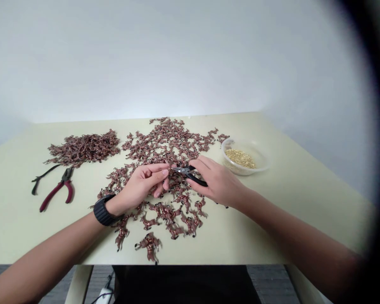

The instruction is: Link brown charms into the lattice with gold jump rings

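Note:
My right hand [217, 179] is closed round the black handles of a pair of small pliers [193, 175], whose silver jaws point left. The tips of the jaws meet the fingertips of my left hand [150, 179]. Thumb and forefinger of that hand are pinched together; what lies between them is too small to make out. Many small brown animal figures [148, 247] with dark feet are spread over the table under and around both hands. To the right of my right hand stands a clear round plastic bowl [264, 162] with small gold-coloured metal pieces [240, 158] inside.
A dense heap of brown figures [85, 147] lies at the back left. In front of it are red-handled pliers [57, 190] and a thin black tool [42, 179]. The pale table [256, 245] ends close to my body, with a white wall [164, 59] behind it.

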